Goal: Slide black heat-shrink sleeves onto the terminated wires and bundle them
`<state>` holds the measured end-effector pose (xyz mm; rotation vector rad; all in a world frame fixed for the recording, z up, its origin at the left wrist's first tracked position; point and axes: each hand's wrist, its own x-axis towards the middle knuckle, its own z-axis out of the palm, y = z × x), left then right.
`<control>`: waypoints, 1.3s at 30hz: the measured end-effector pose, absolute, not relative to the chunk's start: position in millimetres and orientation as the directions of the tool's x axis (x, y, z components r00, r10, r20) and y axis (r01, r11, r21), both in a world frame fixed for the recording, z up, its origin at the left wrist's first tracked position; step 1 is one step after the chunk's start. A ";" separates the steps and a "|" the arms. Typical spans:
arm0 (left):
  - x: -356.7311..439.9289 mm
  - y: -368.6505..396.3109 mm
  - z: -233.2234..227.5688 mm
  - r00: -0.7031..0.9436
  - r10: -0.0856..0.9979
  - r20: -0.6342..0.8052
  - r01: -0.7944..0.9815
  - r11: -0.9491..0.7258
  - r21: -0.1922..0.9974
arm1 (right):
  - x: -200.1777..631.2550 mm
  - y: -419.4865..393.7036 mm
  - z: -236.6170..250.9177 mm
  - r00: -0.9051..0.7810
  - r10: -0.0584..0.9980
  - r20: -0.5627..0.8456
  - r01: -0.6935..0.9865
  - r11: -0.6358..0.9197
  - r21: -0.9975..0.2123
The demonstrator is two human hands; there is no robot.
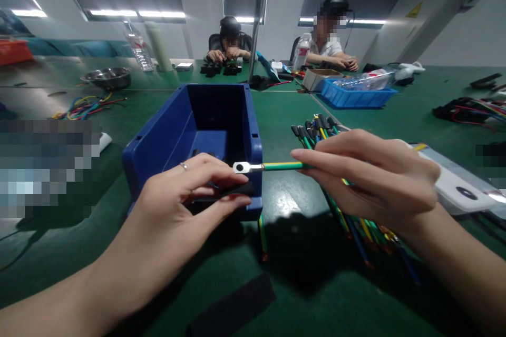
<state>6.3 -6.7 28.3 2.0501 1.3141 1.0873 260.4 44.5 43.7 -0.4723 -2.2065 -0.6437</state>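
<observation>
My right hand pinches a green-and-yellow wire whose bare metal ring terminal points left over the rim of a dark blue plastic bin. My left hand rests at the bin's near edge and holds a short black tube piece between thumb and fingers, just below the terminal. A ring sits on one finger of that hand. Under my right hand lies a bundle of similar wires with black sleeves on their ends.
A black strip lies on the green table near me. A white flat device sits at right, a blue tray and cardboard box behind it. Two people work at the far side. Loose coloured wires and a metal bowl are at left.
</observation>
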 end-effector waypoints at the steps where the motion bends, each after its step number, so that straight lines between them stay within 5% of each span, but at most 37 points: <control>1: 7.5 -7.5 28.6 0.203 0.907 0.370 0.532 -0.419 0.736 | 261.3 45.7 43.2 -0.636 0.122 0.762 0.512 0.805 0.299; 18: 13.4 -12.3 31.1 0.008 0.905 0.424 0.510 -0.369 0.777 | 266.8 51.4 45.1 -0.667 0.147 0.731 0.512 0.803 0.305; 31: 14.5 -11.9 33.4 0.065 0.897 0.437 0.517 -0.405 0.754 | 263.2 46.3 47.8 -0.725 0.063 0.686 0.473 0.770 0.429; 39: 13.7 -13.0 29.4 0.188 0.848 0.495 0.529 -0.512 0.677 | 254.1 33.6 44.8 -0.760 0.081 0.645 0.423 0.815 0.396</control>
